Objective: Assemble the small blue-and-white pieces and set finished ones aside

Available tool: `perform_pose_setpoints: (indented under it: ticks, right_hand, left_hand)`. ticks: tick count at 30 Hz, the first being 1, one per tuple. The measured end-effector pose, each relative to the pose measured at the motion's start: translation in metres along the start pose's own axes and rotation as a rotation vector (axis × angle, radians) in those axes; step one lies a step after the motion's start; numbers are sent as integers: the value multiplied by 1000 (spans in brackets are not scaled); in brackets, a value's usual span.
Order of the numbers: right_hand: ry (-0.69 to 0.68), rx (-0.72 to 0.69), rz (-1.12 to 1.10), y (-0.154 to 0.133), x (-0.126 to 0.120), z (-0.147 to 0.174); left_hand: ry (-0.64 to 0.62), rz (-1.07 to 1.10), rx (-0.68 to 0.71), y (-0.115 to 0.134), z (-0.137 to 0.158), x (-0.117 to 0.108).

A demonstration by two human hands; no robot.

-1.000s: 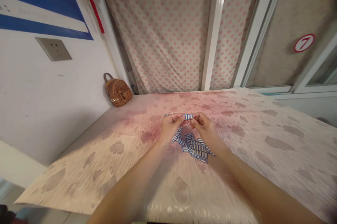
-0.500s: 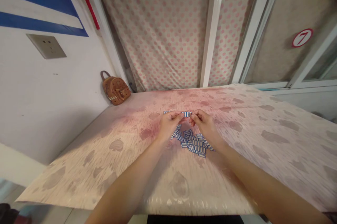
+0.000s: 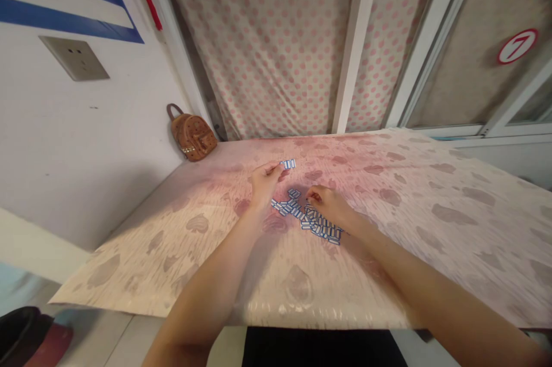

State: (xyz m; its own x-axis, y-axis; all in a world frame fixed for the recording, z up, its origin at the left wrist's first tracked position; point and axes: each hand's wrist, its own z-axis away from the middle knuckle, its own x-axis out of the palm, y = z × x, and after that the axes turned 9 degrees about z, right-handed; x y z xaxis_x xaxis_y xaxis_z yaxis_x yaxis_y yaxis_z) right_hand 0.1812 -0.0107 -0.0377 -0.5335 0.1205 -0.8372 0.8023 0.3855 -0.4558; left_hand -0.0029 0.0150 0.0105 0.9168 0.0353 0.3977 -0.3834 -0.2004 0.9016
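Small rectangular white pieces with blue edges are in the head view; their exact kind is too small to tell. My left hand (image 3: 264,182) has its fingers closed at the near-left end of a short row of these pieces (image 3: 288,164), which sticks out to the right of the fingertips. Nearer to me, a loose pile of the same pieces (image 3: 319,227) lies on the table. My right hand (image 3: 328,205) is over the pile's far right side, fingers curled in a pinch. Whatever lies between those fingertips is hidden.
A pale patterned cloth (image 3: 207,257) covers the table. A small brown backpack-shaped bag (image 3: 194,136) stands at the far left corner against the wall. Behind the table hang dotted curtains (image 3: 267,50) beside a white-framed sliding door (image 3: 357,39). A dark bin-like object (image 3: 26,338) is on the floor.
My right hand has left the row and come back toward me to the pile. The left hand has shifted slightly left and away with the row. The view has tilted slightly.
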Motion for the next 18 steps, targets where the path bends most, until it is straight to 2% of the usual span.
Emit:
perform_pose_setpoints:
  ticks: [4,11,18]
  right_hand:
    - [39,41,44,-3,-1,-8]
    - [-80,160,325,-29,11,-42]
    - [-144,214,309,-36,20,-58]
  left_hand:
    - [26,30,11,0,-5,-4]
    - [64,34,50,5,-10,-7]
    - [62,39,78,2,-16,-11]
